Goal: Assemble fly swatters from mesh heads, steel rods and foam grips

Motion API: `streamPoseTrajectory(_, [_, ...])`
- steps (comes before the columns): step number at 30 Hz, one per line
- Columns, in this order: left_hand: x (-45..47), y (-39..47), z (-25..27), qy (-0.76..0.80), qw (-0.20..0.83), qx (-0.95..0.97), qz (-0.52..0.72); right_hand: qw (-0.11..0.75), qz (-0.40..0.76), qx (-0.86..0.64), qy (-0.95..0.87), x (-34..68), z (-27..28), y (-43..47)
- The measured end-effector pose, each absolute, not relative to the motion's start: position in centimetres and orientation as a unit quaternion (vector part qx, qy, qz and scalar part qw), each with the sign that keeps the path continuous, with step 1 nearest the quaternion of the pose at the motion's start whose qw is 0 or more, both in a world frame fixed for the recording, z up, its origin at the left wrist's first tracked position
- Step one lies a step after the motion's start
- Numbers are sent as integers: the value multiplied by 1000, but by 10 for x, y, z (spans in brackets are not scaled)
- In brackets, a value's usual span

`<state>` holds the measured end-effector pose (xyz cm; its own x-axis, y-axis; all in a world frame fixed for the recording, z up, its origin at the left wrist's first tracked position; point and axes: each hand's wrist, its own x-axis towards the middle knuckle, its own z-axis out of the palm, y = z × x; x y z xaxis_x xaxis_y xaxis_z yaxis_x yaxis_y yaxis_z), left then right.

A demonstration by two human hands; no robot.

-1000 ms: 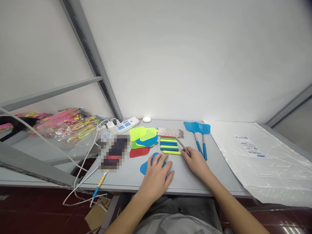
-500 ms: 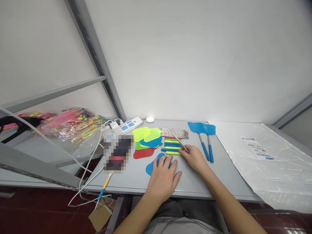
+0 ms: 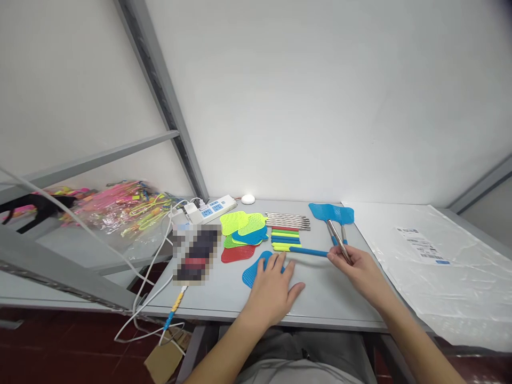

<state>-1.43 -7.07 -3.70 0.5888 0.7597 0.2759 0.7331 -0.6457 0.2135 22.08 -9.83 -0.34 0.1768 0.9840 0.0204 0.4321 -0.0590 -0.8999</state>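
My left hand (image 3: 274,290) lies flat with fingers apart, its fingertips resting on a blue perforated fly swatter head (image 3: 251,274) that it partly covers. Pinched in my right hand (image 3: 362,269) are a blue handle grip (image 3: 310,252), reaching out leftward, and a metal rod (image 3: 340,241) slanting up and away. Just behind that hand are two blue fly swatters (image 3: 331,212), their handles partly hidden. Yellow, green, blue and red swatter heads (image 3: 239,254) overlap left of a row of coloured handle grips (image 3: 285,239). Beyond the grips lie several metal rods (image 3: 288,221).
A white power strip (image 3: 217,208) and a blurred-out dark object (image 3: 198,255) with a cable stand at the left. Plastic-wrapped colourful items (image 3: 128,208) lie behind the grey frame post (image 3: 168,101). A white plastic package (image 3: 432,266) covers the table's right side.
My right hand has moved right, away from the row, taking a blue handle grip along with the metal rod. My left hand stays on the blue swatter head.
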Motion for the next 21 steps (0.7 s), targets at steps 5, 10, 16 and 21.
streamPoseTrajectory(5, [-14, -72, -39, 411, 14, 892, 187, 383, 411, -638, -526, 238, -28, -128])
streamPoseTrajectory(10, [-16, -75, -38, 386, -14, 897, 215, 380, 442, -626, -517, 237, -38, -128])
streamPoseTrajectory(16, [-15, -74, -36, 340, -20, 912, 228, 392, 454, -588, -543, 219, -33, -117])
streamPoseTrajectory(21, [-13, -74, -41, 317, -45, 918, 236, 396, 473, -550, -563, 208, -35, -117])
